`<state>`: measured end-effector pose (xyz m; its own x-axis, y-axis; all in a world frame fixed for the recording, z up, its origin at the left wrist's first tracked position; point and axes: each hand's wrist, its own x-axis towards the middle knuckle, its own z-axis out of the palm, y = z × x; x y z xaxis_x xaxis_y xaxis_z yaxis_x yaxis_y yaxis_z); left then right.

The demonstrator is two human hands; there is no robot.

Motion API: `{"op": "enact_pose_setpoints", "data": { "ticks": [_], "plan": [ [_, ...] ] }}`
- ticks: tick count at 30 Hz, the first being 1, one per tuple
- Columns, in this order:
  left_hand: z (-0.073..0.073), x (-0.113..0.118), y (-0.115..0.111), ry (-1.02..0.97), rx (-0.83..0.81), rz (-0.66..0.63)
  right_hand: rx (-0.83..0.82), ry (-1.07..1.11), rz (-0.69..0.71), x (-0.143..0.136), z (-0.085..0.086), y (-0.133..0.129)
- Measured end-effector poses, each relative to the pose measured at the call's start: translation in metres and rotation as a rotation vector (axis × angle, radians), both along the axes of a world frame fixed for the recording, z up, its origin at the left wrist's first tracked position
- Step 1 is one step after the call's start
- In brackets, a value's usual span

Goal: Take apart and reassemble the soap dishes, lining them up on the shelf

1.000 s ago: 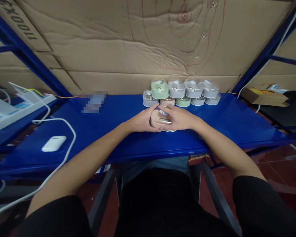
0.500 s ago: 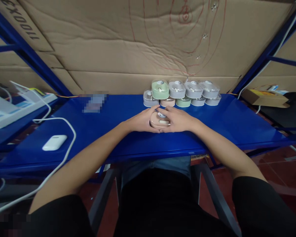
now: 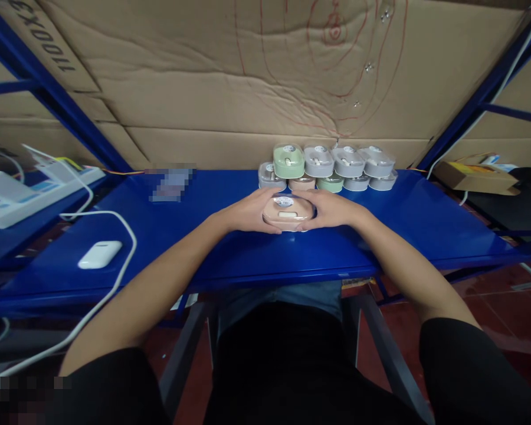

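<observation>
A pinkish-beige box [image 3: 292, 213] with a clear lid and a round label sits between my two hands, above the blue table [image 3: 265, 254]. My left hand [image 3: 253, 211] grips its left end, and my right hand [image 3: 331, 209] grips its right end. Just behind them, several similar boxes form two layers: a green one [image 3: 288, 161] and grey ones [image 3: 348, 161] are on top. Below these, a beige box [image 3: 301, 182], a green box [image 3: 330, 183] and grey boxes show in part.
A white case [image 3: 100, 254] lies at the left beside a white cable [image 3: 130, 248]. Farther left is a white power strip [image 3: 48, 195]. An open cardboard box [image 3: 478, 177] stands at the right. Cardboard sheets [image 3: 181, 100] rise behind the table.
My hands have moved apart slightly, and more of the beige box shows between them. Its label and front slot now face me more openly. The stacked boxes have stayed put.
</observation>
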<state>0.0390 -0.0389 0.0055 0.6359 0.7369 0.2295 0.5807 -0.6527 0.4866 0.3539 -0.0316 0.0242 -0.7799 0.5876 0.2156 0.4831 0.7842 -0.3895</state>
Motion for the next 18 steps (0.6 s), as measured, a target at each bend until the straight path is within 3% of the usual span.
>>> {"op": "enact_pose_setpoints", "data": {
  "ticks": [7,14,18],
  "plan": [
    [0.012,0.012,-0.017,0.043,0.022,-0.012,-0.004,0.009,-0.015,-0.010,-0.011,0.004],
    [0.023,0.017,-0.022,0.104,-0.035,0.089,0.000,0.008,-0.055,-0.009,-0.016,0.009],
    [0.035,0.004,-0.029,0.274,-0.040,0.209,0.050,-0.051,-0.072,-0.017,-0.017,0.004]
  ]
}}
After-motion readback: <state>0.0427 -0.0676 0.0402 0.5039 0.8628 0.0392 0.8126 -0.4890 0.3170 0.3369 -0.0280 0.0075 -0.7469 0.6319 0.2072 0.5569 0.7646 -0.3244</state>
